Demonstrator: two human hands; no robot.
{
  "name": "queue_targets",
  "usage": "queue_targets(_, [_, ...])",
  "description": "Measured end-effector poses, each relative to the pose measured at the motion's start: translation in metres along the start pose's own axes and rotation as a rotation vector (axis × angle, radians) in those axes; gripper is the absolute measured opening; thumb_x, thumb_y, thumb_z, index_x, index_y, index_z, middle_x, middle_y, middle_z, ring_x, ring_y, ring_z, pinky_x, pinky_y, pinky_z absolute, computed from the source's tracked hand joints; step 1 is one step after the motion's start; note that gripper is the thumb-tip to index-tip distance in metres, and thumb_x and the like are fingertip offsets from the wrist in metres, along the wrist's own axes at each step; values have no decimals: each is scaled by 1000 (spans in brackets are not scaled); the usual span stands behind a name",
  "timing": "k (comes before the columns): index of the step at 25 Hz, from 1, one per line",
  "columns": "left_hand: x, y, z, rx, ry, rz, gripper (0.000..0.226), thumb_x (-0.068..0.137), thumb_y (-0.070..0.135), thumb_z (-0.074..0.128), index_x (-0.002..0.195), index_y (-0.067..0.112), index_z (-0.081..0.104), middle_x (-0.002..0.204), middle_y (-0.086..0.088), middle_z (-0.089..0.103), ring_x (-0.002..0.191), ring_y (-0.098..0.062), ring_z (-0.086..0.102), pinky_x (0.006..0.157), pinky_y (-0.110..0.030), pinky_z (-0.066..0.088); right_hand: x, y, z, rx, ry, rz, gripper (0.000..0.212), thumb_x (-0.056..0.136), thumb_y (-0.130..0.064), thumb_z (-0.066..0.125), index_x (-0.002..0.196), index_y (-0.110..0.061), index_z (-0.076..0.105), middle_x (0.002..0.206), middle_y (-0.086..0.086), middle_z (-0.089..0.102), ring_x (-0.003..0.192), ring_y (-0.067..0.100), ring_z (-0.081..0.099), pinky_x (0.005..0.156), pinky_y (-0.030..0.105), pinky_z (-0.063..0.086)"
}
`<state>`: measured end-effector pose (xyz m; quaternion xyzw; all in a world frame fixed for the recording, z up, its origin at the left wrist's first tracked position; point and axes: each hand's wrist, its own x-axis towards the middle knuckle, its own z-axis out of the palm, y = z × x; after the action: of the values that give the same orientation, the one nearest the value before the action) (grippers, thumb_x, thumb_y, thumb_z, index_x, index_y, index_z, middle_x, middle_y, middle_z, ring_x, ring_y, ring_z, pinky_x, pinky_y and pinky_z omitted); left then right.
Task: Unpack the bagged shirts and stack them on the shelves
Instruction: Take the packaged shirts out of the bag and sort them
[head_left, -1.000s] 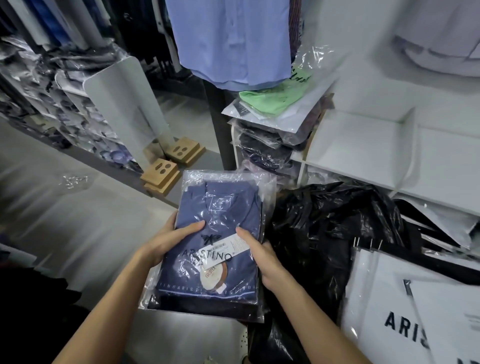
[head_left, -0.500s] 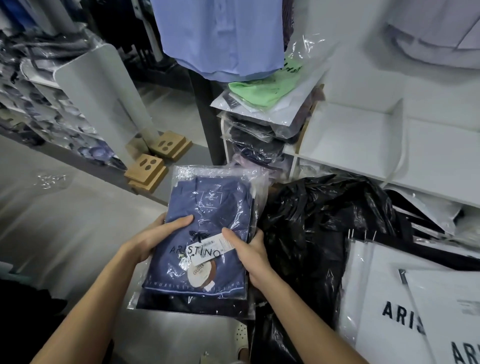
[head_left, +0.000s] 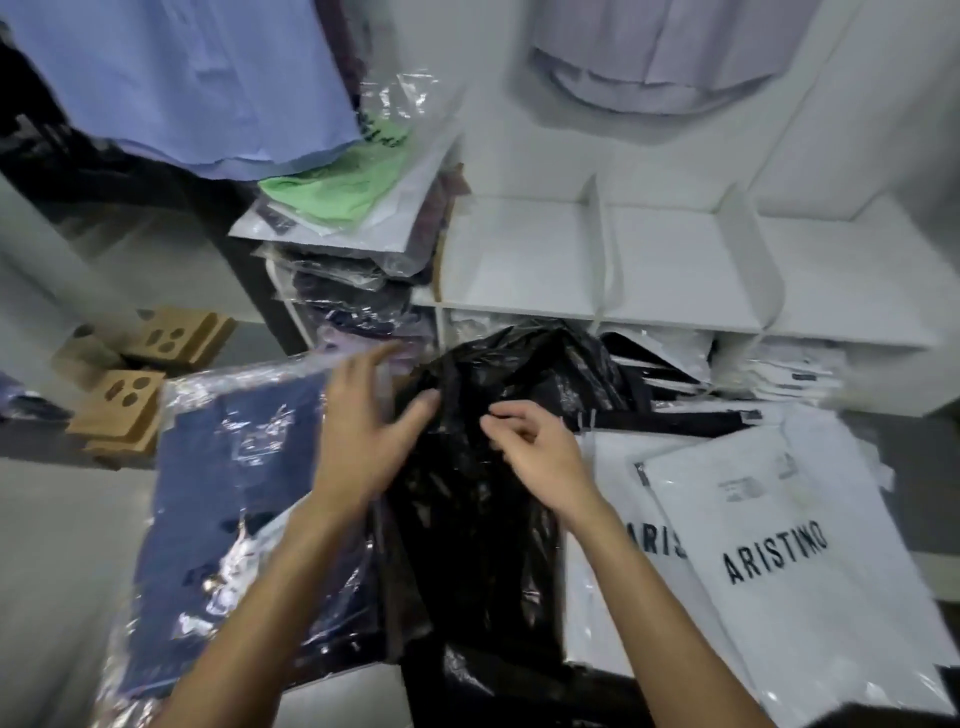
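Black plastic crinkles under the right hand (head_left: 535, 447), whose fingertips look curled into a pinch on the black bag (head_left: 483, 493), probably to pull its mouth open, though blur hides the exact grip. The left hand (head_left: 363, 441) hangs spread and relaxed above the seam between that bag and the navy bagged shirt (head_left: 239, 493), holding nothing. That shirt lies just left of the bag, still wrapped, while the white shelves (head_left: 675, 270) wait beyond with bare compartments.
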<state>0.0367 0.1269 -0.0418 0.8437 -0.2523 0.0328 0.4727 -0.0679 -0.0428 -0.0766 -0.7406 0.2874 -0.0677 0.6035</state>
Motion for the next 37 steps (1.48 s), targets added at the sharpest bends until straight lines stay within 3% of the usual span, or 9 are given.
queue_targets(3, [-30,35,104,-112,-327,3,37,86,33,74,120,20,67,113,3,67,103,-9,65,96,-31,53,-8,33,-85,-84,260,2,17,94,-21,73,109,-30,71,109,-6,74,104,9,68,98,30,51])
queue_targets(7, [-84,74,205,40,-882,-184,36,93,52,63,95,19,76,90,3,74,88,-17,70,78,-31,55,-35,95,-195,-445,529,345,58,89,-37,70,140,-13,59,144,17,54,132,37,50,110,43,39])
queue_targets(9, [-101,90,229,86,-962,-217,45,92,56,58,72,16,66,69,3,64,72,-19,64,60,-31,46,-50,113,-230,-477,575,531,76,88,-48,71,152,-15,46,152,20,43,139,44,37,113,51,34])
queue_targets(19, [-79,84,244,14,-774,-387,24,96,31,55,87,14,70,80,-1,72,74,-22,68,74,-40,58,-66,144,-259,-258,542,621,119,65,-81,76,156,-17,34,152,12,39,142,33,35,112,50,41])
queue_targets(23, [-74,63,234,29,-541,-593,32,98,38,52,120,15,57,126,-6,55,117,-27,54,100,-48,49,-59,144,-231,-106,483,437,56,82,-52,80,122,-14,69,116,1,73,95,9,66,71,19,50])
queue_targets(27, [-84,43,230,-14,-540,-883,101,82,73,62,160,30,14,157,-11,23,144,-36,21,116,-56,27,-55,132,-202,-114,384,400,18,93,-32,73,103,-17,71,97,-6,73,79,-3,61,56,8,42])
queue_targets(32, [-79,19,227,-200,-430,-1018,119,58,86,74,155,45,18,147,-11,38,135,-36,38,110,-52,39,-52,131,-168,-144,307,428,43,92,-42,68,121,-13,56,118,1,61,100,17,62,80,28,49])
queue_targets(35, [-68,9,220,-366,-381,-1128,133,47,81,81,155,24,30,135,-4,60,121,-31,61,105,-50,50,-44,134,-175,76,268,507,53,78,-47,79,118,-14,68,106,-2,76,93,16,73,77,30,57])
queue_targets(37, [-65,5,216,-395,-441,-1136,116,44,77,84,133,8,57,115,-5,73,106,-28,71,99,-48,56,-43,130,-183,217,175,555,54,73,-44,88,116,-15,74,99,2,80,90,20,78,79,34,62])
